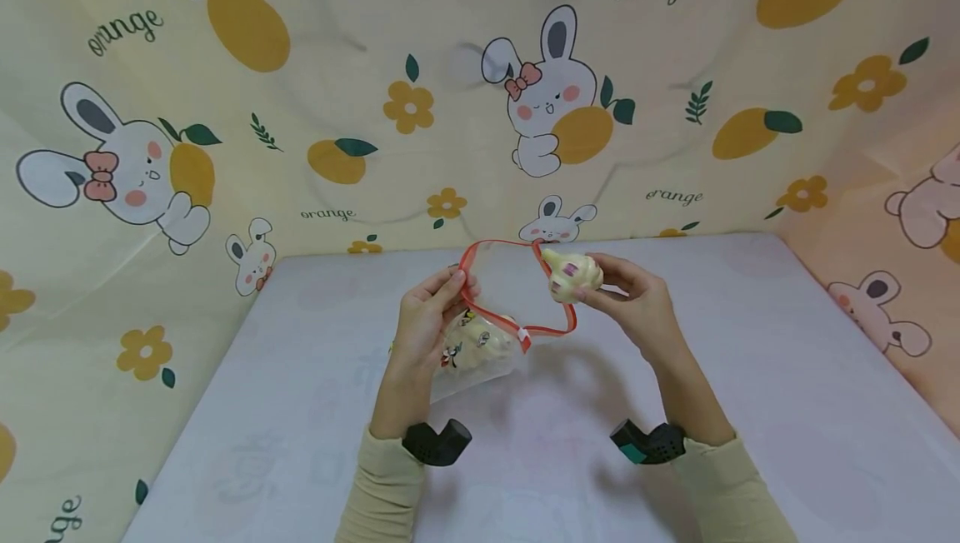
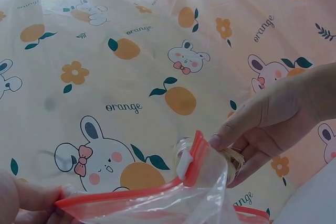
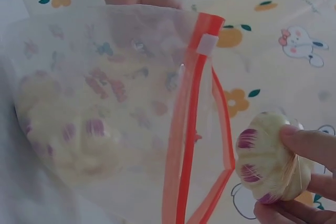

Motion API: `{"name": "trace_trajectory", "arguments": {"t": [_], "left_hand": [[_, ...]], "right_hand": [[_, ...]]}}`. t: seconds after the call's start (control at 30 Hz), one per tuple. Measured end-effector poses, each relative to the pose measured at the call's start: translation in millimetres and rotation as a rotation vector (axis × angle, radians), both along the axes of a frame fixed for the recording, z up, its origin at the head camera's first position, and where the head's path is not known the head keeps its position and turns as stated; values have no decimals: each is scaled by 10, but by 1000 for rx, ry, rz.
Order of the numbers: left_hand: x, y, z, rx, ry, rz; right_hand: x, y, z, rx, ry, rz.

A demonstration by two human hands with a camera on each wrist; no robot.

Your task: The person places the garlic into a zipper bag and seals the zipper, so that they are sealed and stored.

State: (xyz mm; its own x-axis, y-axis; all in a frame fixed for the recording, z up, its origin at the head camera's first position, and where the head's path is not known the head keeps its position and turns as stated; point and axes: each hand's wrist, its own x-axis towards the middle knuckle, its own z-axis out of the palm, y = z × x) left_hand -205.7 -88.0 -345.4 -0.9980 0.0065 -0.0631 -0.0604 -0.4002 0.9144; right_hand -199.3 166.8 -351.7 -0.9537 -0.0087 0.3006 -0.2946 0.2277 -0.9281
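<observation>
My left hand [image 1: 422, 322] pinches the red-edged rim of a clear zip bag [image 1: 480, 364], whose mouth gapes toward the right hand. Inside the bag lie pale garlic bulbs with purple patches, seen blurred through the printed plastic in the right wrist view. A white slider [image 3: 207, 44] sits at one end of the red zip. Between thumb and fingers, my right hand [image 1: 643, 301] holds another garlic bulb [image 3: 270, 158], close beside the open mouth. In the left wrist view, the bag's red zip [image 2: 126, 193] partly hides that bulb.
The white tabletop [image 1: 285, 426] extends under both arms. Behind it hangs a cream cloth [image 1: 442, 43] printed with rabbits and oranges. Each wrist wears a black camera; one is the left wrist camera [image 1: 437, 443].
</observation>
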Motion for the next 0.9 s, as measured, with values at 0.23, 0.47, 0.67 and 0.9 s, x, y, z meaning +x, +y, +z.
{"name": "trace_trajectory", "arguments": {"t": [0.23, 0.47, 0.67, 0.9], "left_hand": [[1, 5, 6, -1, -10, 1], [-2, 6, 1, -6, 5, -6], [2, 10, 6, -7, 1, -2], [2, 5, 1, -15, 2, -5]], "right_hand": [[-3, -41, -27, 28, -8, 22], [-6, -99, -36, 19, -30, 49], [-9, -135, -57, 48, -34, 57], [-14, -174, -97, 72, -59, 66]]}}
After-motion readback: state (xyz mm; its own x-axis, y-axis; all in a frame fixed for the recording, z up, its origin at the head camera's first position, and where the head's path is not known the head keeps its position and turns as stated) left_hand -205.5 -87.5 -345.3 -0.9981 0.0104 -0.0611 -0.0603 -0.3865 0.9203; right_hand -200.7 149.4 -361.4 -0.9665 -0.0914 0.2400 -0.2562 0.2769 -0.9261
